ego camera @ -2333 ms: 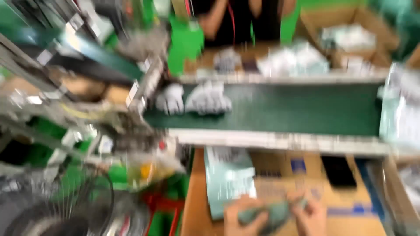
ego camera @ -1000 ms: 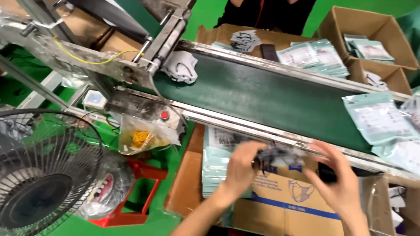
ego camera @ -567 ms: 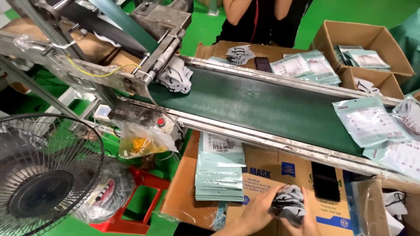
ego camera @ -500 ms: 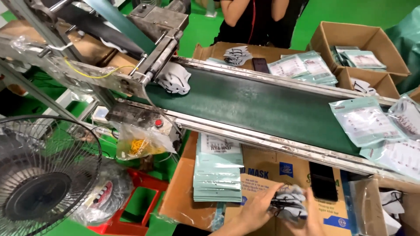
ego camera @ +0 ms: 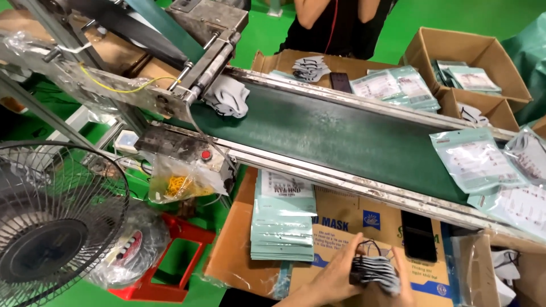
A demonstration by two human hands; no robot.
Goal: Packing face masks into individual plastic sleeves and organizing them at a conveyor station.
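At the bottom of the view, my left hand [ego camera: 335,273] and my right hand [ego camera: 405,279] together grip a small stack of grey face masks [ego camera: 372,269] with black ear loops, held over a flattened cardboard box [ego camera: 347,219]. Just left of my hands lies a pile of pale green flat pouches [ego camera: 283,222]. Beyond them runs a dark green conveyor belt [ego camera: 330,133]. A bunch of grey masks [ego camera: 228,95] sits at its upper left end, and filled pouches [ego camera: 476,159] lie at its right end.
A black phone [ego camera: 419,236] lies on the cardboard right of my hands. A wire fan [ego camera: 48,224] stands at the left beside a red stool [ego camera: 170,256]. Another person [ego camera: 335,25] stands across the belt, with open cartons of pouches [ego camera: 472,62] nearby.
The view has steadied and swung back left. My hands, with the masks, have come down from the belt's edge to low over the cardboard box.
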